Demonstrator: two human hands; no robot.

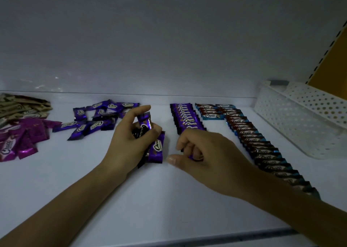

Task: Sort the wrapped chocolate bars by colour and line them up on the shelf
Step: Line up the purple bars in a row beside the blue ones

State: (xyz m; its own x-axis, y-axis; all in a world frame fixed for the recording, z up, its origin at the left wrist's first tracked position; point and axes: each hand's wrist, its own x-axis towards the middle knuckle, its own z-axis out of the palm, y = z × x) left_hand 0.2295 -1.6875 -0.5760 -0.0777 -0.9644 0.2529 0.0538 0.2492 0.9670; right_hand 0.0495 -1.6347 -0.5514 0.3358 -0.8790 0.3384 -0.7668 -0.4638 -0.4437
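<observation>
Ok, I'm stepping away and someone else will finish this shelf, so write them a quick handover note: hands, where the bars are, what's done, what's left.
Left hand: grips a bunch of purple bars.
Right hand: pinches a single purple bar at the near end of the purple row.
Done: blue bars lined up right of the purple row, beside the white basket.
Left: finish the purple row from the loose purple pile; then line up the magenta pile and the beige pile at far left.
</observation>
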